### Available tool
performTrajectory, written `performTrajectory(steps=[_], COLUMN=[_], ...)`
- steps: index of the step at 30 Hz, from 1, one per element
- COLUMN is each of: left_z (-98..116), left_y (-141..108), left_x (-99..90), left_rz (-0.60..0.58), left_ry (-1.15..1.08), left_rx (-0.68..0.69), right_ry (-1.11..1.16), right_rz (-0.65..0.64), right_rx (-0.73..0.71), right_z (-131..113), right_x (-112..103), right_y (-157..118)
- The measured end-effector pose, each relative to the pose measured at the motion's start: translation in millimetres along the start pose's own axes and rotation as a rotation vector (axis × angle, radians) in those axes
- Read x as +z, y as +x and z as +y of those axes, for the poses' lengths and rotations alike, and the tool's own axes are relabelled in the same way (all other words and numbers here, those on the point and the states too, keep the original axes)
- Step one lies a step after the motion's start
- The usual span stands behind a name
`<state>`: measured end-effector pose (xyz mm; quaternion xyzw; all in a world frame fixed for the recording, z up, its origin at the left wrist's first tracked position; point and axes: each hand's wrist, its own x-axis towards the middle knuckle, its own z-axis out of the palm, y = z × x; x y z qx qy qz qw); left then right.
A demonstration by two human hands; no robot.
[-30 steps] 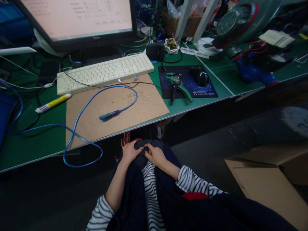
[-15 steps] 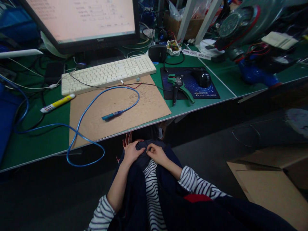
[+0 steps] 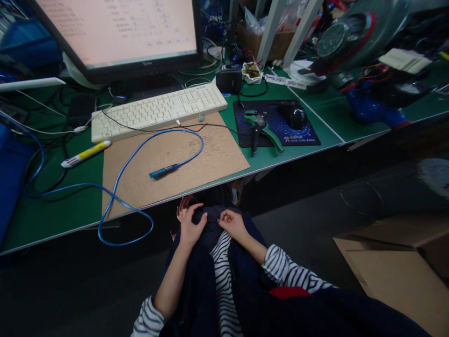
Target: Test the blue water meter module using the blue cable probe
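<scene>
Both hands are over my lap, below the front edge of the table. My left hand (image 3: 190, 229) is open, its thumb apart from the bent fingers, with a ring on one finger. Close beside it, my right hand (image 3: 234, 225) is closed, fingertips pinched against the thumb; whether anything small is between them I cannot make out. On the brown board (image 3: 140, 187) above the hands lies a blue cable (image 3: 128, 164), ending in a blue-sleeved connector (image 3: 164, 170). One loop of this cable hangs over the table edge. Green-handled wire strippers (image 3: 261, 128) rest on the mouse pad (image 3: 242, 110).
A white keyboard (image 3: 157, 111) stands before a monitor (image 3: 119, 32). Left of the board lies a yellow-and-white marker (image 3: 86, 154). A black mouse (image 3: 295, 115) sits on the pad. Dark machinery (image 3: 351, 37) stands at the right, and an open cardboard box (image 3: 396, 271) is on the floor.
My left hand has shifted slightly left, away from the right hand, and its thumb and fingers have parted. My right hand's fingers have curled in more. The things on the table have stayed put.
</scene>
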<state>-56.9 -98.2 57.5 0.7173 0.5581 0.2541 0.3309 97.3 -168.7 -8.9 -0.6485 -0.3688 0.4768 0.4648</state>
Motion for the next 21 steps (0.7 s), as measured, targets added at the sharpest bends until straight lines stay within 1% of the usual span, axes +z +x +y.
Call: performTrajectory(steps=[2, 3, 4, 5, 6, 7, 10, 11, 12, 13, 15, 17, 18, 21], left_z=[3.6, 6.3, 9.7, 13.6, 17.8, 21.8, 28.3, 28.0, 26.8, 25.4, 24.8, 29.8, 34.5, 54.7], left_y=[-6.5, -10.4, -14.6, -19.2, -23.9, -28.5, -38.9, -40.6, -41.3, -40.9, -36.8, -26.9, -19.2, 14.2], left_x=[-5.1, -6.4, -6.5, -5.1, -2.1, 2.4, 20.8, 26.5, 31.0, 33.8, 34.2, 29.4, 26.3, 20.1], left_rz=[0.095, 0.118, 0.115, 0.077, 0.005, -0.093, -0.426, -0.5, -0.544, -0.563, -0.551, -0.544, -0.546, -0.554], left_ry=[-0.081, -0.128, -0.178, -0.229, -0.277, -0.319, -0.407, -0.425, -0.439, -0.451, -0.47, -0.487, -0.486, -0.48], left_rx=[0.009, 0.017, 0.025, 0.034, 0.044, 0.054, 0.048, 0.026, -0.006, -0.044, -0.11, -0.122, -0.1, 0.061], right_ry=[-0.005, -0.003, 0.003, 0.011, 0.022, 0.032, 0.045, 0.039, 0.028, 0.013, -0.027, -0.074, -0.096, -0.151], right_rz=[-0.012, -0.02, -0.025, -0.023, -0.012, 0.007, 0.079, 0.098, 0.116, 0.133, 0.17, 0.211, 0.237, 0.372], right_rx=[-0.006, -0.009, -0.014, -0.016, -0.016, -0.011, 0.026, 0.04, 0.051, 0.058, 0.063, 0.05, 0.036, -0.056], right_z=[-3.0, -4.6, -6.0, -6.9, -7.1, -6.3, 1.5, 4.7, 7.2, 8.3, 4.7, -7.1, -14.8, -38.1], right_x=[-1.2, -2.3, -3.6, -4.9, -6.1, -7.1, -8.3, -8.2, -8.0, -7.8, -8.1, -10.1, -11.9, -21.7], right_y=[-1.4, -1.5, -1.1, -0.2, 1.3, 3.4, 11.2, 13.6, 15.3, 16.3, 16.3, 15.6, 16.1, 22.2])
